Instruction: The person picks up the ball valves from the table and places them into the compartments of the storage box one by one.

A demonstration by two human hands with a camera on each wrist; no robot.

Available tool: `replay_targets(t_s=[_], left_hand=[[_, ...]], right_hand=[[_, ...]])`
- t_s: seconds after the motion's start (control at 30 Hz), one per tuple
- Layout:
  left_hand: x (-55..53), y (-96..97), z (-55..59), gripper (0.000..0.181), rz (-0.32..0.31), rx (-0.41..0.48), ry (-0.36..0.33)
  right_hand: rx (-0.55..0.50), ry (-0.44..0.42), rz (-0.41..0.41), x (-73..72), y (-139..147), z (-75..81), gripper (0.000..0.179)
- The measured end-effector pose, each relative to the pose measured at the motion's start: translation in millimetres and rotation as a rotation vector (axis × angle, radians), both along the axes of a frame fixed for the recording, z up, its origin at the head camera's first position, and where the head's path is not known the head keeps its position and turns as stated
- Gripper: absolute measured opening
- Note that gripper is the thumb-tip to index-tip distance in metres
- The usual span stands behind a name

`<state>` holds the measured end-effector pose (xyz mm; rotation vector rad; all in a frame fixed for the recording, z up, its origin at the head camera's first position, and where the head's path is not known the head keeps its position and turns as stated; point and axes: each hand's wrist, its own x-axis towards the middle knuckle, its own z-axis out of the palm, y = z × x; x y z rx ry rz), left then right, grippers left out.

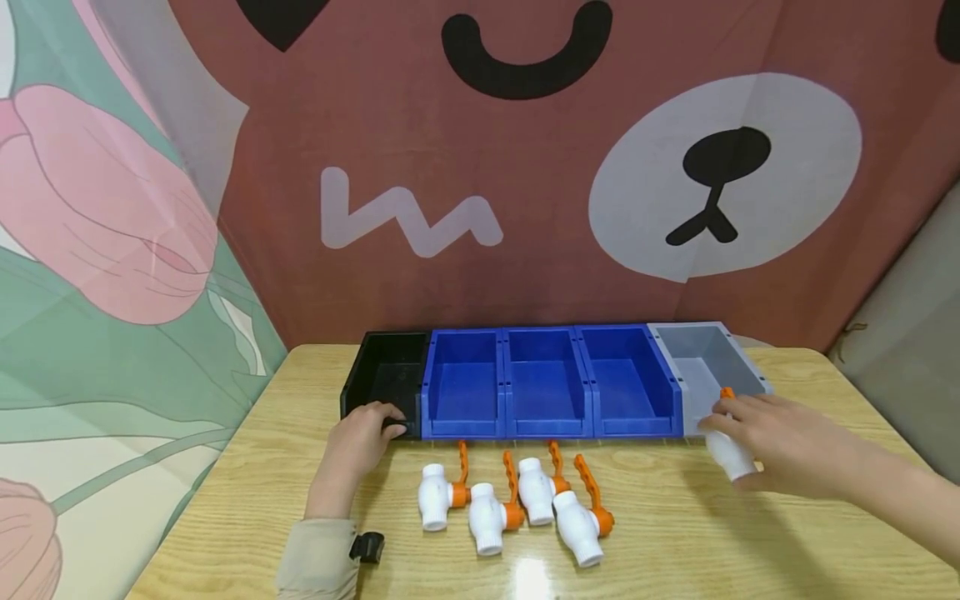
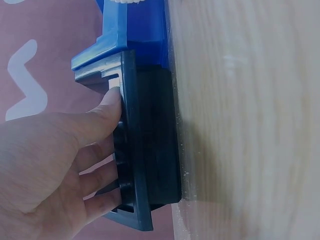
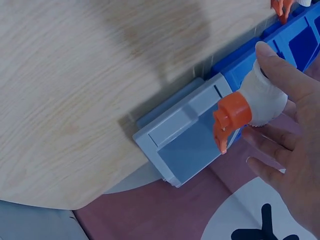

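My right hand (image 1: 787, 437) pinches a white ball valve (image 1: 729, 455) with an orange handle between thumb and fingers. It is held up at the front of the grey bin (image 1: 699, 360); in the right wrist view the orange handle (image 3: 233, 112) overlaps the bin's opening. At the other end of the row, my left hand (image 1: 358, 440) grips the front rim of the black bin (image 2: 155, 135), its thumb at a slot in the rim. Several more white ball valves (image 1: 487, 521) with orange handles lie on the table in front of the blue bins.
Three blue bins (image 1: 542, 427) stand side by side between the black and grey ones, on a wooden table (image 1: 660, 550). A printed cloth (image 1: 525, 275) with a bear pattern hangs right behind the row, and a flowered one (image 1: 112, 250) hangs to the left.
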<state>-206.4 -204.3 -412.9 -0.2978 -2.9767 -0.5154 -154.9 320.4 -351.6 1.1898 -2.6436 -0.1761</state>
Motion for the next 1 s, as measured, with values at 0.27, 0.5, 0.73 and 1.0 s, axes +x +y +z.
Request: replay_targets(t_s=[0.27, 0.5, 0.73, 1.0], left_hand=[[1.7, -1.0, -1.1, 0.012, -0.001, 0.005, 0.001], [1.3, -0.7, -1.6, 0.011, -0.003, 0.013, 0.010], [-0.7, -0.5, -1.7, 0.011, -0.006, 0.017, 0.016], [-1.7, 0.1, -1.5, 0.011, 0.005, 0.016, -0.003]], right_hand=[[0.005, -0.033, -0.047, -12.3, 1, 3.5, 0.068], [-0.001, -0.056, -0.078, -23.6, 3, 5.5, 0.063], [-0.015, -0.103, -0.144, -38.3, 7, 5.5, 0.059], [0.005, -0.233, -0.244, -54.7, 12, 6.2, 0.061]])
